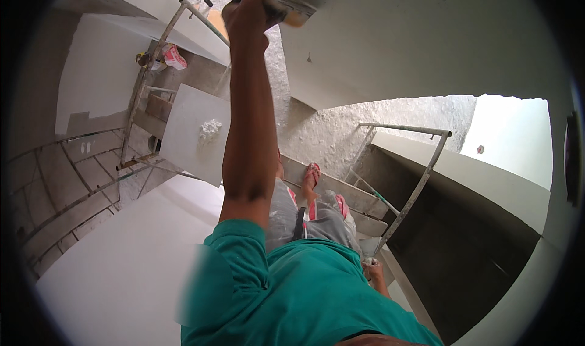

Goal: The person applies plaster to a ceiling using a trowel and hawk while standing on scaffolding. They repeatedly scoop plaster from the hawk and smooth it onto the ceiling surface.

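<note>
My left arm stretches up to the top of the view. My left hand (248, 10) is closed round the dark handle of a plastering trowel (295, 19) with yellowish ends, slightly blurred. The trowel is beside the edge of a smooth pale surface (390, 53); whether it touches cannot be told. Low at my right side, my right hand (373, 268) is closed on a small pale tool (369, 246) that looks like a putty knife, partly hidden by my body. A clump of white plaster (210, 130) sits on a white board (194, 108), left of my raised arm.
Paint-stained metal scaffold frames (138, 96) stand on the left and on the right (420, 181). My sandalled foot (312, 174) is on a plank (341, 184). A red and white bag (175, 57) lies at the far left. Rough wall (396, 111) shows ahead; a dark opening (469, 260) is at right.
</note>
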Demonstrator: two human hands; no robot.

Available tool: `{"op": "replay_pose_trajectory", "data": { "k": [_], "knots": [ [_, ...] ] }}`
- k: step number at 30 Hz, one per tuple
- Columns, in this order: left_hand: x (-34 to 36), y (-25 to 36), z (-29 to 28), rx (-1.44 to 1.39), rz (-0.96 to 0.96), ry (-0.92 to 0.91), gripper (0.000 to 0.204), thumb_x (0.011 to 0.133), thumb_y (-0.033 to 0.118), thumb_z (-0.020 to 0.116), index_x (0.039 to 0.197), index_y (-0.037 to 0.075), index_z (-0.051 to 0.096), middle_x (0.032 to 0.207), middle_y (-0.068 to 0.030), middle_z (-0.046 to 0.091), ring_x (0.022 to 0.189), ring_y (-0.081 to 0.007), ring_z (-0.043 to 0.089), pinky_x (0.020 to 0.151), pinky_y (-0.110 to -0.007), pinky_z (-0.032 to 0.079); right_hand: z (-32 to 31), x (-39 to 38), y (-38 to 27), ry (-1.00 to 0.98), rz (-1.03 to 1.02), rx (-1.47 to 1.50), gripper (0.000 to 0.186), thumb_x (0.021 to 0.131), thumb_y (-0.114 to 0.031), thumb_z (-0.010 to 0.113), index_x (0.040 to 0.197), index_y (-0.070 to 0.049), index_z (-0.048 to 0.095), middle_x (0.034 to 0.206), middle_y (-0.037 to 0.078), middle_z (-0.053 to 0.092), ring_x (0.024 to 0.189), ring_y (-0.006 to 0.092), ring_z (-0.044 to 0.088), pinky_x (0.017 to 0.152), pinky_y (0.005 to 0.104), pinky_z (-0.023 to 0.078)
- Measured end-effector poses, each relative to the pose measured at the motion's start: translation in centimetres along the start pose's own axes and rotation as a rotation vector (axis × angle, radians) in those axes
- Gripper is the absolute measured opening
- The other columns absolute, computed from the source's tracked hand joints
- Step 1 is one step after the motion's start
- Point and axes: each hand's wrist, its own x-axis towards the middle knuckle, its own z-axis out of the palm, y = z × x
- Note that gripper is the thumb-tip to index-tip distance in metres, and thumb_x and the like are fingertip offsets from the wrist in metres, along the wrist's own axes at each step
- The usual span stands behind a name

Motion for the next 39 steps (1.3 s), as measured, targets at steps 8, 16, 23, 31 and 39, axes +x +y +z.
{"op": "replay_pose_trajectory", "data": {
  "k": [8, 16, 23, 31, 39],
  "knots": [
    [1.7, -23.4, -15.0, -0.170, -0.198, 0.019, 0.028, 0.072, 0.003, 0.062, 0.098, -0.003, 0.054, 0.086, -0.0087, 0.059, 0.070, -0.0188, 0.061, 0.060, -0.030, 0.053, -0.7, -0.4, 1.0, 0.018, 0.094, -0.082, 0.013, 0.072, -0.001, 0.069, 0.082, -0.001, 0.061, 0.068, 0.003, 0.059, 0.059, 0.0114, 0.053, 0.052, 0.0273, 0.042],
    [6.7, -40.7, -15.2, -0.040, -0.403, 0.139, 0.022, 0.071, 0.010, 0.063, 0.088, -0.001, 0.055, 0.080, -0.0078, 0.059, 0.063, -0.0176, 0.059, 0.054, -0.028, 0.049, 0.2, -3.7, 1.4, 0.135, 0.279, -0.158, 0.011, 0.071, 0.000, 0.070, 0.076, -0.001, 0.060, 0.065, 0.004, 0.058, 0.055, 0.0130, 0.053, 0.049, 0.0283, 0.041],
    [8.8, -41.1, -12.6, -0.115, -0.378, 0.139, 0.020, 0.074, 0.010, 0.060, 0.090, 0.000, 0.055, 0.080, -0.0070, 0.059, 0.063, -0.0168, 0.059, 0.054, -0.027, 0.049, 0.5, -4.2, 2.3, 0.094, 0.281, -0.060, 0.010, 0.070, 0.000, 0.070, 0.075, -0.001, 0.061, 0.065, 0.004, 0.059, 0.055, 0.0132, 0.054, 0.049, 0.0283, 0.041],
    [9.9, -32.3, -7.8, 0.026, -0.372, 0.167, 0.017, 0.072, 0.009, 0.064, 0.080, -0.004, 0.056, 0.073, -0.0108, 0.059, 0.055, -0.0186, 0.059, 0.048, -0.028, 0.050, 0.5, -3.7, 1.4, 0.098, 0.277, -0.113, 0.011, 0.070, -0.001, 0.070, 0.076, -0.002, 0.060, 0.065, 0.004, 0.059, 0.056, 0.0132, 0.054, 0.051, 0.0285, 0.042],
    [3.7, -22.5, -10.2, -0.073, -0.132, 0.019, 0.021, 0.073, 0.006, 0.061, 0.089, -0.005, 0.053, 0.081, -0.0106, 0.059, 0.070, -0.0197, 0.062, 0.060, -0.032, 0.054, 0.5, -2.5, 1.4, 0.079, 0.220, -0.065, 0.012, 0.071, 0.001, 0.069, 0.078, -0.001, 0.060, 0.068, 0.004, 0.059, 0.059, 0.0133, 0.054, 0.052, 0.0281, 0.042]
  ]
}}
